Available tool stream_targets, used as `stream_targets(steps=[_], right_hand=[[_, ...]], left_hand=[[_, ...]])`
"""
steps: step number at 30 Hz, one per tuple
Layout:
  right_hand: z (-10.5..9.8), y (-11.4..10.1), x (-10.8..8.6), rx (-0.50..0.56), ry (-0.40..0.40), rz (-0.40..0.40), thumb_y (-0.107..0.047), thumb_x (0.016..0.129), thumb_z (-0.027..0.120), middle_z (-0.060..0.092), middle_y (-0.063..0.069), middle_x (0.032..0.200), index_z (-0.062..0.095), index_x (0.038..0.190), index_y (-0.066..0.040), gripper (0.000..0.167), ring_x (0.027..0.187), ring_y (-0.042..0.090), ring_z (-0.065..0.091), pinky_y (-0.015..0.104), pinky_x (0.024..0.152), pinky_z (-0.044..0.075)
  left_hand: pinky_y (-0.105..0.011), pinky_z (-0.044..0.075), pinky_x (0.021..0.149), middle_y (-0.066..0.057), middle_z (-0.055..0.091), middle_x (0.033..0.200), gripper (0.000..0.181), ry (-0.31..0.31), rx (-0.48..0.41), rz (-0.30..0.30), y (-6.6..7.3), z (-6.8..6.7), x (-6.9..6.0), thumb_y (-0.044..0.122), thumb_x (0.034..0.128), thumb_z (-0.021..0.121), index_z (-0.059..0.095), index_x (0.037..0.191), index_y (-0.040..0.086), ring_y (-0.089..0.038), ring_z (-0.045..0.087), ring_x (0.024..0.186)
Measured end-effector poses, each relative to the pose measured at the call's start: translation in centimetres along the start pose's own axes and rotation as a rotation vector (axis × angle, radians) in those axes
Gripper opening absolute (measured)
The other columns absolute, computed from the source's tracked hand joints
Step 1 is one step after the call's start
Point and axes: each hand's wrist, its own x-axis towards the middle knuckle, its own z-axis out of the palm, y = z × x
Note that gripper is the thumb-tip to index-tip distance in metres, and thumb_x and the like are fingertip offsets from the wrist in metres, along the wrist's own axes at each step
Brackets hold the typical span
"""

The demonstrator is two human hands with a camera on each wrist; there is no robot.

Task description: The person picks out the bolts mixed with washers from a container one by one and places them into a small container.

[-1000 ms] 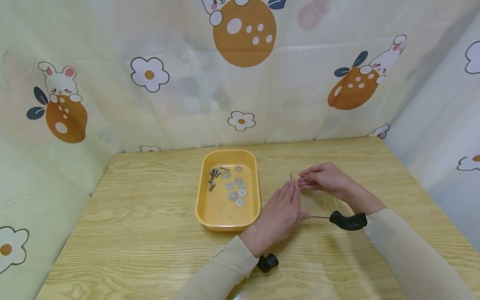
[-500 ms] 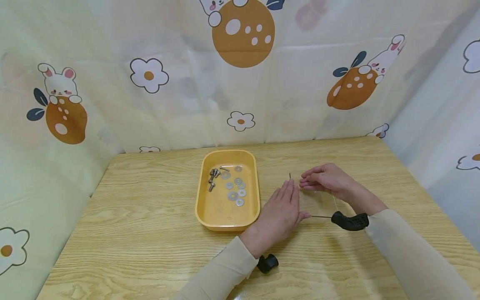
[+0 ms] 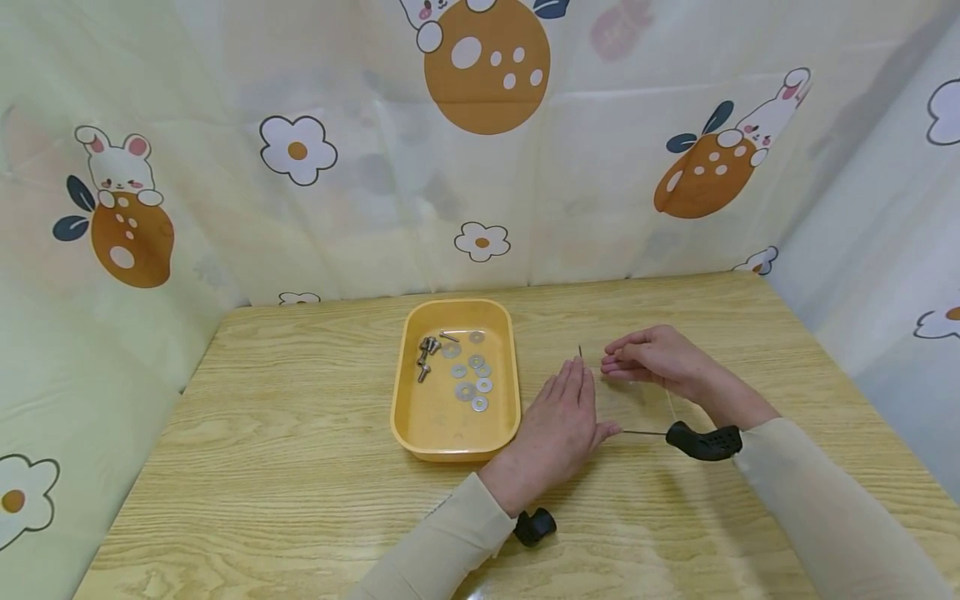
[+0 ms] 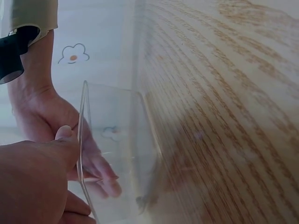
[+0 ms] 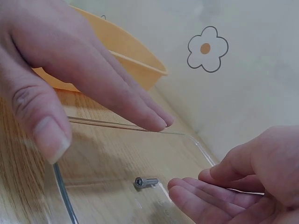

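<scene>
in the right-wrist view, a bolt lies on its side within the clear container, its long axis nearly level, socketed head facing that view's left, shank pointing toward the nearby fingertips of the right hand. that hand is loosely bent, pinching nothing visible. the left hand rests on the rim, fingers straight, thumb spread apart.

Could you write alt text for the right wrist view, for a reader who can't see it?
The left hand reaches over a clear container, thumb and fingers at its rim, while the right hand has its fingertips near a metal bolt seen within the container's outline. Behind are a yellow tray and a flower-printed curtain.
</scene>
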Motion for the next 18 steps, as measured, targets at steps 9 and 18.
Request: stream_targets(steps=[9,18], right_hand=[[-0.4,-0.4,-0.5,0.000,0.009,-0.013,-0.007,0.103,0.045,0.072,0.012,0.111,0.037,0.138,0.023,0.047,0.098,0.012,0.072,0.033,0.094,0.056],[-0.7,-0.8,-0.9,0.014,0.005,-0.028,-0.009,0.104,0.046,0.073,0.001,0.101,0.036,0.139,0.022,0.048,0.098,0.010,0.072,0.029,0.092,0.057]], left_hand=[[-0.033,0.032,0.121,-0.019,0.031,0.160,0.079,0.028,0.014,0.036,-0.5,-0.8,-0.3,0.058,0.1027,0.031,0.031,0.152,-0.003,-0.026,0.031,0.149],[-0.034,0.026,0.123,-0.018,0.024,0.163,0.084,0.001,-0.071,0.015,-1.9,-2.3,-0.6,0.061,0.1005,0.036,0.025,0.155,-0.003,-0.027,0.024,0.152]])
